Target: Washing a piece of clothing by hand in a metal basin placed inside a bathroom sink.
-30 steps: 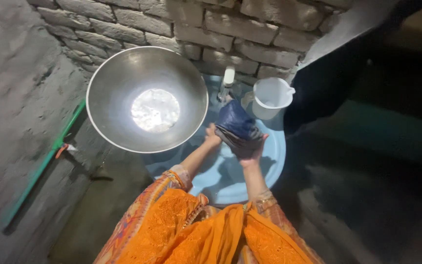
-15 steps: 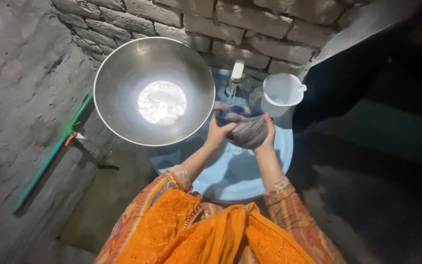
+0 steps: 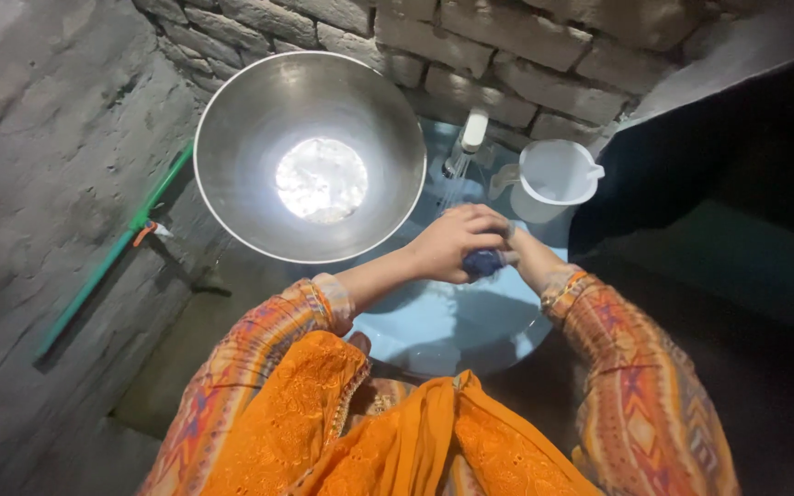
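Observation:
Both my hands are clasped together around a dark blue cloth (image 3: 483,264) over a light blue plastic tub (image 3: 443,331). My left hand (image 3: 452,241) covers the cloth from above, fingers curled tight. My right hand (image 3: 518,250) presses against it from the right, mostly hidden behind the left one. Only a small bunched part of the cloth shows below my fingers. A tap (image 3: 467,140) stands just beyond my hands, with a thin stream of water falling from it.
A large steel basin (image 3: 310,156) tilts against the brick wall at the left of the tub. A white plastic jug (image 3: 555,177) stands at the tub's far right. A green pipe (image 3: 112,257) runs along the left wall. Dark floor lies to the right.
The cloth, held spread out a second ago, has been bunched into a small wad between my hands. My hands have closed together and drawn nearer to me.

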